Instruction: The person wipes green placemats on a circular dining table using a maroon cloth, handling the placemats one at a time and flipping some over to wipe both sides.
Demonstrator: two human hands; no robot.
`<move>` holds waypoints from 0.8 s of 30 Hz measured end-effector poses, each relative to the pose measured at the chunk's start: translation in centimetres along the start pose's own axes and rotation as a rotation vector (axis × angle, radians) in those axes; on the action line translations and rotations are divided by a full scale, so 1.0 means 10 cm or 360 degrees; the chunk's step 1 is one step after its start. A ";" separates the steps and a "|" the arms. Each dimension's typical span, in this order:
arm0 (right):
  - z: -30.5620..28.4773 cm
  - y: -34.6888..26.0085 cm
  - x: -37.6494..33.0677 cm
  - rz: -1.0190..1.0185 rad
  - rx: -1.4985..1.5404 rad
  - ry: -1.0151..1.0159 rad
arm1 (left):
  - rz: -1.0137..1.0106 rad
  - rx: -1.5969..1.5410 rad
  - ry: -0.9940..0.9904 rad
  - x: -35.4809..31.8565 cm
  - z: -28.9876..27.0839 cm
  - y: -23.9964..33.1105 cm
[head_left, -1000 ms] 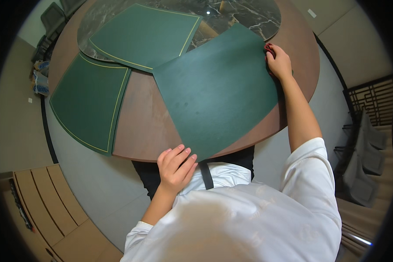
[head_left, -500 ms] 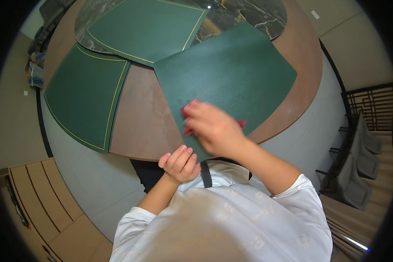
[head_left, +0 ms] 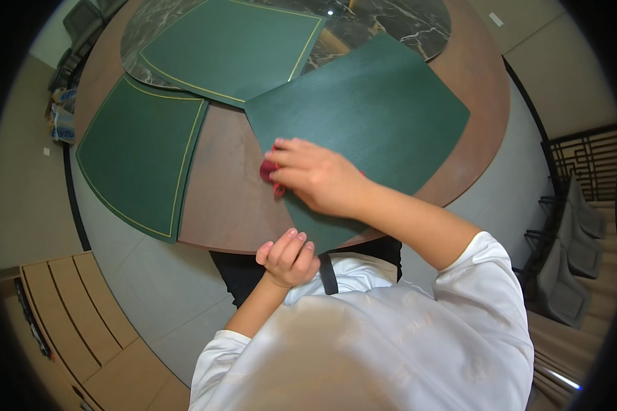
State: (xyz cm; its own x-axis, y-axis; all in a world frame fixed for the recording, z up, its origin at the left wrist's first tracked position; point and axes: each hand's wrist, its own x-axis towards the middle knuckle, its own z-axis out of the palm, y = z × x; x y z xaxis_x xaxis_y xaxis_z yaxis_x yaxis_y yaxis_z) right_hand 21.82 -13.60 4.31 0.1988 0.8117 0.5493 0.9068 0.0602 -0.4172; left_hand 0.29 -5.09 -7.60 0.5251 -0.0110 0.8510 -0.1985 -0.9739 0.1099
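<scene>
while the left hand (head_left: 289, 264) sits with fingers curled at the near corner of a plain green mat (head_left: 370, 103), whether its grip pinches that corner or only rests there, cannot tell. just beyond: right hand (head_left: 325, 179), grip clamped on a bunched red cloth (head_left: 268, 170) at the mat's left edge, cloth partly over the bare brown table (head_left: 219, 195).

change: right hand and cloth have swung to this left edge, so the wiping appears to have crossed the near part of the mat. against a second ago: cloth was at the far right edge; left fingers were straighter. mat lies about as before.

farther: left bordered mat (head_left: 140, 154) on the table, far bordered mat (head_left: 233, 51) partly over the dark marble turntable (head_left: 408, 24); neither touched.
</scene>
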 end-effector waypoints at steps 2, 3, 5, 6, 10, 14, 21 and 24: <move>-0.12 0.23 0.01 0.0064 -0.0180 0.0055 | 0.0021 -0.0001 -0.0011 -0.01 0.01 -0.01; -0.26 0.38 0.02 0.0091 -0.0239 0.0042 | 0.0028 -0.0005 -0.0018 -0.01 0.00 -0.02; -0.48 0.89 -0.13 0.0351 -0.0513 0.0259 | 0.0047 -0.0011 -0.0031 -0.01 -0.02 -0.02; -0.68 1.17 -0.18 0.0428 -0.0595 0.0357 | 0.0057 -0.0008 -0.0032 0.00 -0.02 -0.03; -1.47 2.26 -0.72 0.1093 -0.1020 0.0691 | 0.0058 0.0005 -0.0029 0.02 0.00 -0.02; -1.53 2.45 -0.80 0.1256 -0.1264 0.0718 | 0.0027 0.0032 -0.0025 0.01 0.04 0.02; -0.96 1.57 -0.20 0.0705 -0.0593 0.0551 | 0.0011 0.0183 -0.0061 0.07 0.06 0.07; -0.41 0.91 0.18 0.0309 -0.0312 0.0141 | 0.0025 0.0210 -0.0017 0.03 0.08 0.06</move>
State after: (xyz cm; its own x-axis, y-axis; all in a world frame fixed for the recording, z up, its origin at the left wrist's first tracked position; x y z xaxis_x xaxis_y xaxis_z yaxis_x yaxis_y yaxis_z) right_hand 31.97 -13.96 4.42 0.3996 0.7425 0.5376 0.9015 -0.2119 -0.3775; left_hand 1.02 -5.88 -7.70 0.5317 -0.0284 0.8465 -0.0968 -0.9949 0.0274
